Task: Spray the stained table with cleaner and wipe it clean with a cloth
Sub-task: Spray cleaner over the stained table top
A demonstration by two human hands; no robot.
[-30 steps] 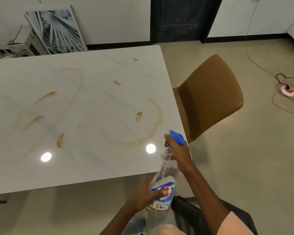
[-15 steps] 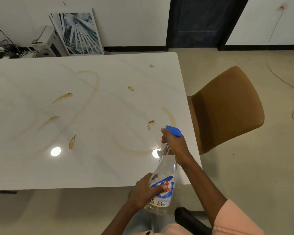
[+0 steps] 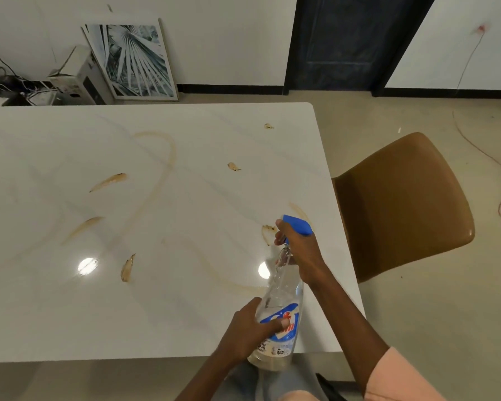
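Both hands on the spray bottle [image 3: 279, 308], held over the near right corner of the stained table [image 3: 185, 328]

The bottle is clear plastic, almost see-through, with a blue and white label carrying a touch of red and a blue trigger head [image 3: 297, 224] pointing toward 11 o'clock across the tabletop. The right hand [image 3: 300, 250] is clenched round the neck just under that head; the left hand [image 3: 250, 328] grasps the lower body, thumb lying over the label. The base of the bottle hangs past the table's near edge. On the white marbled top, brown smears [image 3: 108, 182] lie at 10 o'clock from the bottle, with faint looping trails between them and one small blotch [image 3: 268, 228] just beside the right hand's fingers. A brown chair [image 3: 402, 204] stands at 2 o'clock, tucked against the table's right edge
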